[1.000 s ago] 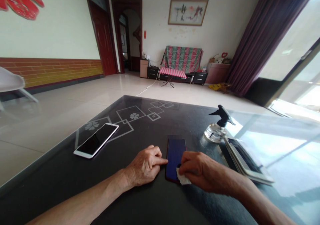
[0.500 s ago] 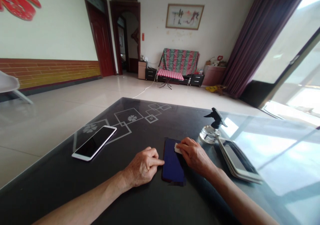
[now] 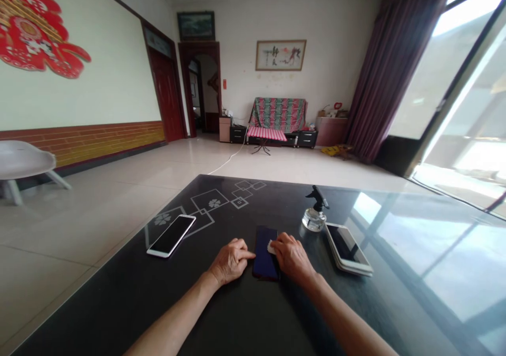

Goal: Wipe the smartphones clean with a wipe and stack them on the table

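Pinching a white wipe (image 3: 271,247), the right hand (image 3: 293,257) rests over the blue-screened phone (image 3: 265,264), which lies flat on the black table (image 3: 237,319) between both hands. The left hand (image 3: 232,261) points its index finger at the phone's left edge, other fingers folded in. A spray bottle (image 3: 314,219) stands beyond.

- middle phone (image 3: 264,265): deep blue screen, dark rim
- wipe (image 3: 271,247): plain white
- left-hand phone (image 3: 171,236): white frame, black screen
- stacked devices (image 3: 348,248): white frames, dark screen on the top one
- spray bottle (image 3: 314,221): black head, clear body
- table (image 3: 177,308): glossy black, patterned with pale grey outlined squares and petalled flowers
- folding table (image 3: 266,134): red-pink and white pattern on top
- draped cloth (image 3: 279,115): bands of green and pinkish red
- curtain (image 3: 377,77): dark purple
- wall ornament (image 3: 39,37): bright red with gold
- brick-patterned band (image 3: 87,144): reddish brown shading to yellow, pale lines
- chair (image 3: 23,159): whitish
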A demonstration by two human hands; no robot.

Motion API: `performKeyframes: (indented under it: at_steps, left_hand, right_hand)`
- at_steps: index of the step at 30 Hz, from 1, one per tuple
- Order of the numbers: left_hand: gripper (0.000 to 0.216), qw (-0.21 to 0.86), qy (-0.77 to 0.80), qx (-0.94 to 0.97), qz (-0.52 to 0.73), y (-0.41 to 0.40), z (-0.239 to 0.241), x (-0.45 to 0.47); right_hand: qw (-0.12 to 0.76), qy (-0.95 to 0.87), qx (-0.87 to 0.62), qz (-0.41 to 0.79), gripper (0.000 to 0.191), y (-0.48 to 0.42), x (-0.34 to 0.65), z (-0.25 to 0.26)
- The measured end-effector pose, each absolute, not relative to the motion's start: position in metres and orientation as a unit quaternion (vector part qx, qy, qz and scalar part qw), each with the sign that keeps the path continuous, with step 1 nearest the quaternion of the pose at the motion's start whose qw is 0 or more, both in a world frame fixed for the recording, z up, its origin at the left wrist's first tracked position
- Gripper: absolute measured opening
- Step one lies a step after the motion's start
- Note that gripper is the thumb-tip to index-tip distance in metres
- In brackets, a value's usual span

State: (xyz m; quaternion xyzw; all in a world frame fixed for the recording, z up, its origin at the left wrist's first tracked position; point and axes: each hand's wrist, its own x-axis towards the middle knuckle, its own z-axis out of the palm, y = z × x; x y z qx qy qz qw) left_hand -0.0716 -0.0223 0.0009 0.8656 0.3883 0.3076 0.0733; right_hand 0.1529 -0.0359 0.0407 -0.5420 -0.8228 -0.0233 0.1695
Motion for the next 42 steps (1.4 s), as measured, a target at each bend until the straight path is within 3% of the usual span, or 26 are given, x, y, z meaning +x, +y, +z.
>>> performKeyframes:
  at_steps: [9,28,42]
  left_hand:
    - [0.041,0.101,0.393,0.857,0.318,-0.022,0.003,-0.072]
    - [0.039,0.116,0.39,0.86,0.308,-0.017,0.0,-0.071]
    - [0.042,0.124,0.392,0.861,0.3,-0.02,0.005,-0.072]
  right_hand:
    - [0.222,-0.805,-0.55,-0.007,0.025,-0.079,0.147,0.034]
    - [0.168,-0.776,-0.604,-0.066,0.027,0.022,0.146,0.036]
    - [0.158,-0.828,-0.536,-0.05,0.026,-0.073,0.118,0.042]
